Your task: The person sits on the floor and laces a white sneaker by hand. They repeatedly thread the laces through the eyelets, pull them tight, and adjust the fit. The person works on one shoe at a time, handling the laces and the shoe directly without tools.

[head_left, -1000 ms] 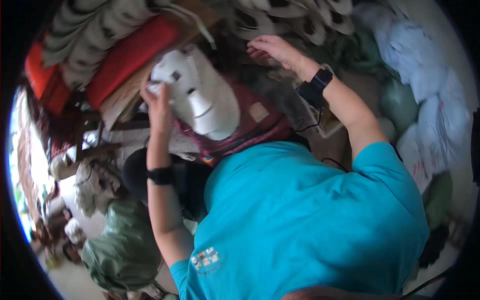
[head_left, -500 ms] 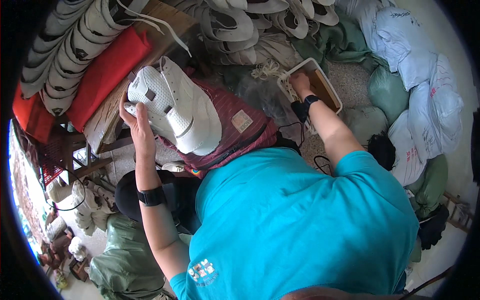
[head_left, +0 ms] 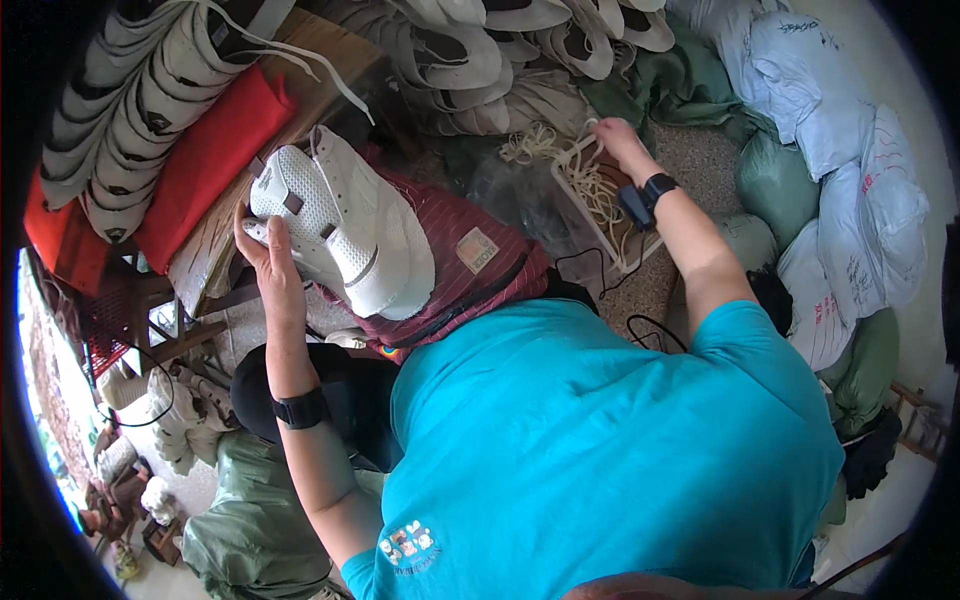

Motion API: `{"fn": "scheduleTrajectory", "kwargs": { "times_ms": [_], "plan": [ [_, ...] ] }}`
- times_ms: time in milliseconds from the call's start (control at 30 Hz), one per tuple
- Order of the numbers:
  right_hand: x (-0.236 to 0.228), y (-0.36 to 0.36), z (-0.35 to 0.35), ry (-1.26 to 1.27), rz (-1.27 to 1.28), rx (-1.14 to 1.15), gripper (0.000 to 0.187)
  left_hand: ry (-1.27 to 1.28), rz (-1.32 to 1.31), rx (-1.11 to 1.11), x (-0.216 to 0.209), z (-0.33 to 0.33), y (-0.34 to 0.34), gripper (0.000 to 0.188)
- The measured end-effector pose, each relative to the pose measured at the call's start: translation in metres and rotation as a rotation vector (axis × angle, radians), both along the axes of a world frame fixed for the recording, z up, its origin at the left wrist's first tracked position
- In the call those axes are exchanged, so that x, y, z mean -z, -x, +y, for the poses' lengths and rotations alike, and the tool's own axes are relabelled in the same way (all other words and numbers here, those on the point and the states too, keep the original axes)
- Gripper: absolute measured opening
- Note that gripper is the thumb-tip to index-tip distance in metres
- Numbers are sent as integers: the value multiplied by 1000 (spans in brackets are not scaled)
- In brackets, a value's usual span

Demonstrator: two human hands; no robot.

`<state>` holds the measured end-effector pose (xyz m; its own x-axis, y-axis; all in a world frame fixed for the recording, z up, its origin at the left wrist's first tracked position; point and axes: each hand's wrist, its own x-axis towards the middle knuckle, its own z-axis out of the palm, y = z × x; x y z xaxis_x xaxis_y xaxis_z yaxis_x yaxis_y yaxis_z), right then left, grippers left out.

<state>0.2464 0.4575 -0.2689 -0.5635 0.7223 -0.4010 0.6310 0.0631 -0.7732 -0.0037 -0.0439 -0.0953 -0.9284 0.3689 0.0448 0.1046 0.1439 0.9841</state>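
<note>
My left hand [head_left: 268, 255] grips a white shoe upper [head_left: 375, 245] at its tongue end, thumb on top and fingers around the side. The upper is mesh with dark loops on the tongue, and it lies across the maroon pinstriped cloth [head_left: 480, 235] on my lap. Over at the right, my right hand [head_left: 622, 140] is at the far rim of a white bin [head_left: 577, 212], fingers pinched on a cream shoelace. Loose cream shoelaces [head_left: 600, 195] lie tangled in the bin, next to something brown.
Stacked shoe uppers [head_left: 170, 100] and red cloth [head_left: 225, 150] rest on a wooden bench [head_left: 205, 255] at the left. More uppers [head_left: 450, 60] are heaped at the far side. White sacks [head_left: 810, 90] and green sacks [head_left: 780, 185] line the right. A black cable [head_left: 655, 325] loops near my right side.
My right hand has risen from inside the bin to its far rim, drawing laces upward, and the bin's laces show more. My left hand and the upper have shifted slightly left and nearer.
</note>
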Motion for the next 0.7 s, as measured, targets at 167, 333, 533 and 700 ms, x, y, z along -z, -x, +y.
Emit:
{"fn": "scheduleTrajectory", "kwargs": {
  "times_ms": [167,333,533,700],
  "plan": [
    [-139,47,-52,152,142,-248,20,657,914,-197,-61,20,-19,60],
    [-249,84,-180,375,363,-753,27,-123,281,306,-107,55,-62,61],
    [-300,97,-236,305,520,-965,26,-182,-330,653,-109,35,-73,43],
    [-288,107,-205,180,453,-745,23,16,-196,465,-96,-19,-76,23]
  ]
}}
